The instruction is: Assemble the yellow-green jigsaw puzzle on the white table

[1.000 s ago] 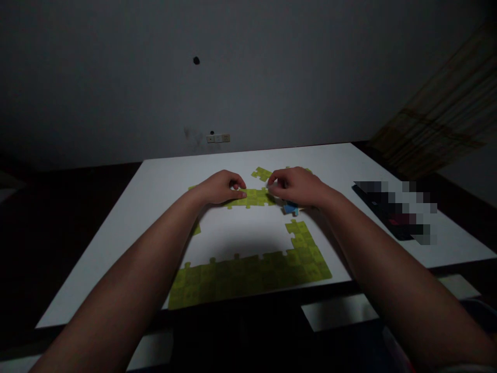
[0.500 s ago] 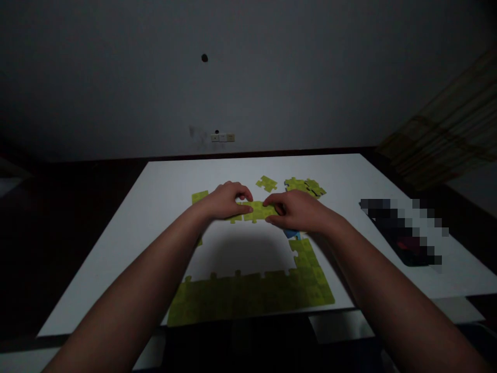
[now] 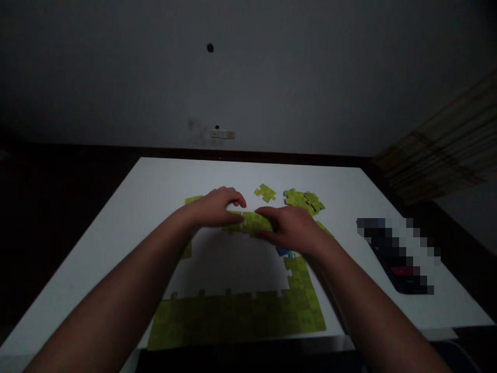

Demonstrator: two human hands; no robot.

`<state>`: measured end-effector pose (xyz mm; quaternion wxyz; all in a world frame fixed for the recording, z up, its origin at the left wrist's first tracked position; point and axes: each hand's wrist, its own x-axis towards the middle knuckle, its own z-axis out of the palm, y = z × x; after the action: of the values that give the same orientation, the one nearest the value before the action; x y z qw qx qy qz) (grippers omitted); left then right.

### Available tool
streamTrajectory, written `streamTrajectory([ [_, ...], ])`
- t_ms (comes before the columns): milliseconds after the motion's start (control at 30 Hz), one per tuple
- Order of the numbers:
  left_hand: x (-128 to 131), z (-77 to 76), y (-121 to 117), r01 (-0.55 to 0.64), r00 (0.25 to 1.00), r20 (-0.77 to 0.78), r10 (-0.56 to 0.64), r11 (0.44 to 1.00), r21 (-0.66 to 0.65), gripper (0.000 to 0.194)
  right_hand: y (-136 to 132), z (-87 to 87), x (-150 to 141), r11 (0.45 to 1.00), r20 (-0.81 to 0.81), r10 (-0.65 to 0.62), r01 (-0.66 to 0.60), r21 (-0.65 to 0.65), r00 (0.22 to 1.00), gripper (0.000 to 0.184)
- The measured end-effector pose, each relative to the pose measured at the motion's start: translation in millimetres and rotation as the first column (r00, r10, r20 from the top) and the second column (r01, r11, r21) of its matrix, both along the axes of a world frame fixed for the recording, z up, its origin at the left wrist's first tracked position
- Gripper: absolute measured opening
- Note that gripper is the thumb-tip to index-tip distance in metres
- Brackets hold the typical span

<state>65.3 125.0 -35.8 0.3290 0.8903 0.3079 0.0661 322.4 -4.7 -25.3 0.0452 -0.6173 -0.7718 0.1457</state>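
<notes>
Both my hands rest on a short strip of joined yellow-green jigsaw pieces [image 3: 252, 223] at the middle of the white table. My left hand [image 3: 215, 208] grips its left end, and the fingers of my right hand [image 3: 289, 229] lie over its right end. Below them, a large assembled L-shaped puzzle section [image 3: 236, 320] runs along the near side and up the right. A blue piece [image 3: 283, 252] lies partly hidden under my right hand. A loose yellow-green piece [image 3: 265, 192] and a small joined cluster [image 3: 304, 202] sit beyond my hands.
Yellow-green pieces [image 3: 193, 199] lie past my left hand near the far-left area of the puzzle. A pixelated dark object [image 3: 399, 254] lies at the table's right side. A wall socket panel [image 3: 222, 134] and a woven blind [image 3: 438, 145] stand beyond the table.
The view has tilted up, so the table sits lower in the picture. My right hand has slid left over the strip, and more of the blue piece shows.
</notes>
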Motion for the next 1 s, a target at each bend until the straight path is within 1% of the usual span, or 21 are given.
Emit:
streamTrajectory([
  [67,-6,2.5,2,0.033,0.999,-0.012,-0.033,0.999,-0.011,0.061,0,0.5,0,1.0,-0.002,0.007,-0.007,0.008,1.0,0.052],
  [100,-8,3.1,2,0.041,0.999,-0.015,-0.041,0.999,-0.007,0.066,0,0.9,1,1.0,-0.006,0.008,-0.008,0.011,1.0,0.052],
  [233,-8,1.0,3,0.035,0.999,-0.028,-0.035,0.999,0.005,0.059,0,2.5,0,1.0,-0.014,-0.009,0.009,-0.003,1.0,0.055],
  [333,-5,-3.0,6,0.036,0.999,-0.035,-0.035,0.999,0.002,0.062,1,1.6,-1,1.0,-0.008,-0.008,0.008,0.003,1.0,0.058],
  [500,-2,-8.4,12,0.029,0.999,0.037,-0.029,0.999,-0.021,0.061,1,-0.3,-4,0.999,0.001,-0.008,0.008,0.046,1.0,0.058],
  [700,-1,-5.5,10,0.059,0.998,0.021,-0.059,0.997,-0.04,0.063,1,-1.0,-1,0.998,0.0,-0.01,0.01,0.062,1.0,0.062],
  [867,-3,-6.2,13,0.095,0.995,0.002,-0.095,0.995,-0.028,0.067,1,-4.8,4,0.998,-0.069,0.04,-0.037,0.056,0.997,0.06],
  [1000,-2,-6.1,15,0.104,0.994,-0.04,-0.104,0.994,-0.022,0.075,1,-7.5,4,0.997,-0.091,0.025,-0.019,0.07,0.996,0.051],
])
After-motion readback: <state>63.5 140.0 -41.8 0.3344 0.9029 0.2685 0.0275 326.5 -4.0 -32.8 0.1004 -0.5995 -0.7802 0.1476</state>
